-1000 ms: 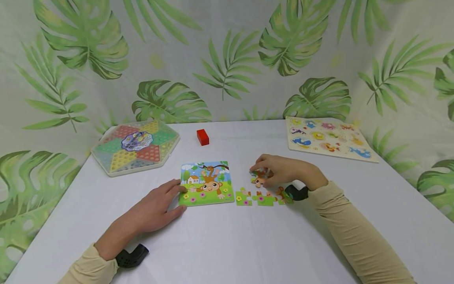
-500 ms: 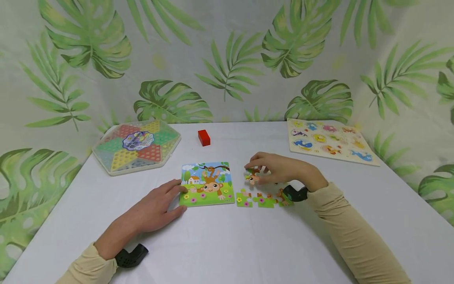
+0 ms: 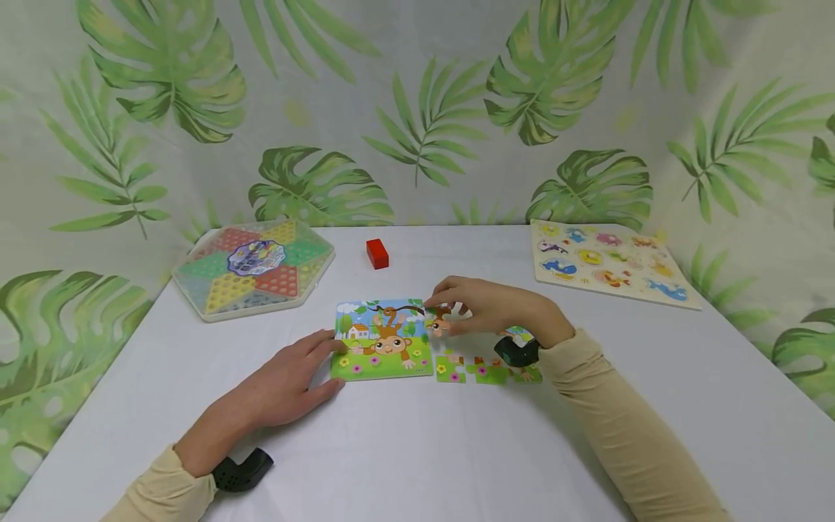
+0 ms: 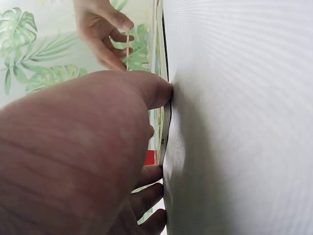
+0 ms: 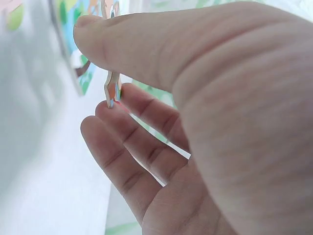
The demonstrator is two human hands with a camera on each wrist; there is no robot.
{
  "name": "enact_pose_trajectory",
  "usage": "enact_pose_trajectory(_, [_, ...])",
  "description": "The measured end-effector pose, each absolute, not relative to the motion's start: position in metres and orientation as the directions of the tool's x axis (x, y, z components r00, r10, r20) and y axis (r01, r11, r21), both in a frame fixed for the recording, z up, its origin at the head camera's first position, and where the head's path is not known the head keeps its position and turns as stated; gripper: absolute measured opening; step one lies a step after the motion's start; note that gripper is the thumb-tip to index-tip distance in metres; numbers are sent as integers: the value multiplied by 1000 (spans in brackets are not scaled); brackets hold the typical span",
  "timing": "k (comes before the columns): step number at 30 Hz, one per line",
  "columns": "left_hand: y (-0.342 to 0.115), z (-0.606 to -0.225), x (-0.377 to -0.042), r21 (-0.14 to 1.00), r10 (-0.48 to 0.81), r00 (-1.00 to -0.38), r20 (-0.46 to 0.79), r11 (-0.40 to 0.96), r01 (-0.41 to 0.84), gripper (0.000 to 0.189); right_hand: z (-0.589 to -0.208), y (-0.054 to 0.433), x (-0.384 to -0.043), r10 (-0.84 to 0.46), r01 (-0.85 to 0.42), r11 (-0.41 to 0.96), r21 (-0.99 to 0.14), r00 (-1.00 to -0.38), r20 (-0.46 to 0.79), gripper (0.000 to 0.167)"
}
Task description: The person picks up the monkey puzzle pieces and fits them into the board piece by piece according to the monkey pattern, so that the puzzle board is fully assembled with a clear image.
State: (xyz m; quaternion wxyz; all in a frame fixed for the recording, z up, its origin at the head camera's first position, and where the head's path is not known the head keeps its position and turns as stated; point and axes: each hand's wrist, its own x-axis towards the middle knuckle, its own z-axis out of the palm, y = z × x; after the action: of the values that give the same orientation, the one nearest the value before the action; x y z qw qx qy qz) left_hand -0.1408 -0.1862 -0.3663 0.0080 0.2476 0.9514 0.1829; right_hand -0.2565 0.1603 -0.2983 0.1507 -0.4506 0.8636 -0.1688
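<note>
A square monkey picture puzzle board (image 3: 385,357) lies mid-table in the head view. Along its left edge rests my left hand (image 3: 287,380), thumb and fingers spread on the tabletop and touching the edge. Between thumb and fingertips, my right hand (image 3: 489,304) pinches a monkey puzzle piece (image 3: 438,328) above the table, beside the board's upper right corner. The right wrist view shows this puzzle piece (image 5: 113,88) edge-on, partly covered by the thumb. Several loose puzzle pieces (image 3: 489,373) lie right of the board, some hidden under the right wrist.
A hexagonal Chinese checkers board (image 3: 215,290) sits at the back left. Behind the monkey board is a red block (image 3: 377,254). A wooden sea-animal puzzle board (image 3: 590,275) lies at the back right, with patterned cloth walls behind.
My right hand has moved left with the puzzle piece, from over the loose pieces to the monkey board's right edge. The left hand stays where it was.
</note>
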Motion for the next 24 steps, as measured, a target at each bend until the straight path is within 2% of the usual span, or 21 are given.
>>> enact_pose_trajectory(14, [-185,-365,-140,347,481,-875,60,812,470,49,-300,119,-259,-840,-728,528,-437,-525,-140,51])
enact_pose_trajectory(24, [-187,-367,-141,325,490,-868,80,810,487,50,-316,106,-262,-866,-781,484,-396,-493,-86,44])
